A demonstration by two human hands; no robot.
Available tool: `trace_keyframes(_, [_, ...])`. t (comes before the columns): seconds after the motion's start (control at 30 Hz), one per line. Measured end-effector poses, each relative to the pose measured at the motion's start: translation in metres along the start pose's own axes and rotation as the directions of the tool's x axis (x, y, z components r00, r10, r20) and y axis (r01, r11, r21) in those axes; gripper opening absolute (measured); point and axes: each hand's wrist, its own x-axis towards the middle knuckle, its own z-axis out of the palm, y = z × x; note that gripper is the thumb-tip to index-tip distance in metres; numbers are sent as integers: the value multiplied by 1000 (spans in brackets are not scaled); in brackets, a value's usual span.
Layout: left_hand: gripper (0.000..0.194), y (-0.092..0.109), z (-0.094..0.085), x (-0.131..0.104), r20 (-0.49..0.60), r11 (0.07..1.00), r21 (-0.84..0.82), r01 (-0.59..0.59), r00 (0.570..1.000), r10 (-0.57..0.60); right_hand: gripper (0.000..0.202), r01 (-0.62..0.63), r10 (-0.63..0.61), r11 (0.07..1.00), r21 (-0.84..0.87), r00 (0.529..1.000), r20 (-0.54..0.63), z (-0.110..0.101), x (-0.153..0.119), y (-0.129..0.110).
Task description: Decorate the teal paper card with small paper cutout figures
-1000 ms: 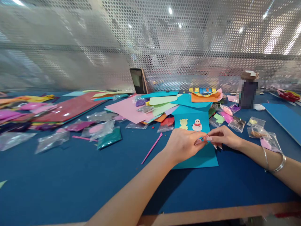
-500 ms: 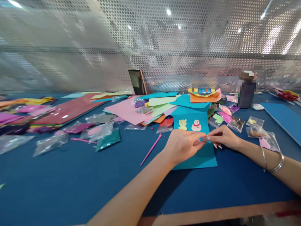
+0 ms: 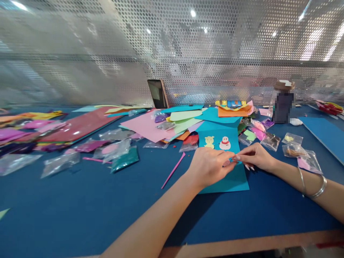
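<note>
A light blue paper sheet (image 3: 231,181) lies on the dark blue table, bearing a yellow animal figure (image 3: 209,142) and a snowman figure (image 3: 225,143) with a red scarf. Just below the figures, my left hand (image 3: 211,166) hovers over the sheet with its fingertips closed. Its fingertips meet those of my right hand (image 3: 254,157), which is pinched at the sheet's right side. Whatever lies between the fingertips is too small to name. A pink stick tool (image 3: 173,170) rests left of the sheet.
Colored papers (image 3: 145,125) and small clay bags (image 3: 125,159) spread across the back and left. A phone (image 3: 157,94) leans on the perforated panel. At the right are a bottle (image 3: 283,104), more small bags (image 3: 292,139) and a blue board (image 3: 325,134).
Both hands keep nearly the same place and pose, with my left hand's fingers slightly shifted. The whole view has moved very slightly.
</note>
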Motion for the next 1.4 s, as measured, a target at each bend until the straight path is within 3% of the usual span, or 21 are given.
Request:
trace_keyframes(0.23, [23,1,1,1,22,997,59,-45,999,44,30,-5,5,1000,-6,1000,3,1,0,0])
trace_keyframes(0.47, [20,1,3,1,-31,996,69,-50,998,52,36,-51,55,997,-54,996,74,-1,0,-1])
trace_keyframes(0.9, [13,0,7,0,-148,1000,-11,-27,989,25,35,-28,28,1000,-4,1000,4,0,1,-1])
trace_keyframes(1.4, [15,1,8,2,-119,998,-55,-2,993,-5,42,-41,41,999,-3,999,22,0,1,-1])
